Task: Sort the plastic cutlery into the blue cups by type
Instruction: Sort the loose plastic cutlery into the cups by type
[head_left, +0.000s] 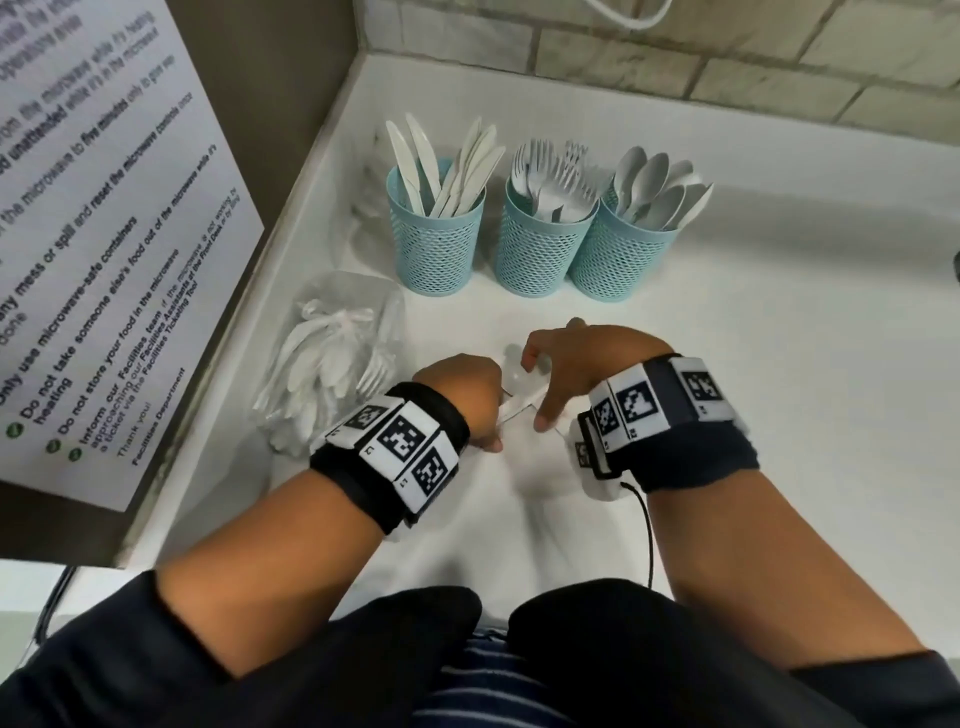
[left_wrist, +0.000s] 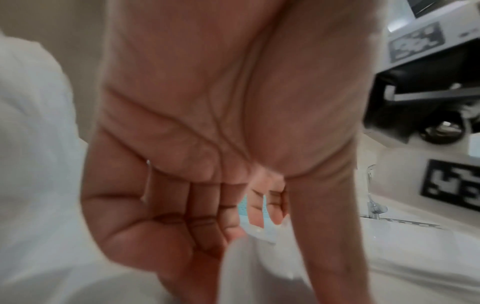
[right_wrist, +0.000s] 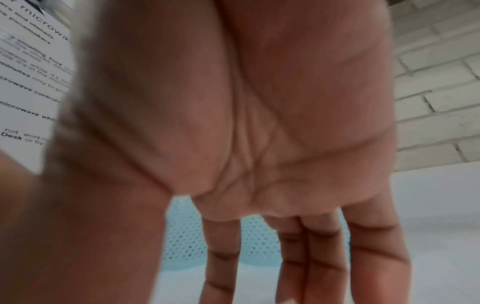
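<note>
Three blue mesh cups stand in a row at the back of the white counter (head_left: 779, 374): the left cup (head_left: 435, 244) has knives, the middle cup (head_left: 540, 249) forks, the right cup (head_left: 618, 254) spoons. In front of them a white plastic spoon (head_left: 517, 379) lies between my hands. My left hand (head_left: 467, 402) curls round its handle end, and white plastic (left_wrist: 241, 271) shows under the curled fingers (left_wrist: 197, 216). My right hand (head_left: 558, 379) reaches down with near-straight fingers (right_wrist: 324, 257), its index tip at the spoon's bowl. A blue cup (right_wrist: 184, 236) shows behind them.
A clear plastic bag (head_left: 332, 374) with several white knives and forks lies on the counter to the left of my hands. A printed notice (head_left: 104, 234) hangs on the left wall, and a brick wall (head_left: 675, 57) closes the back. A tap (left_wrist: 374, 205) stands to the right.
</note>
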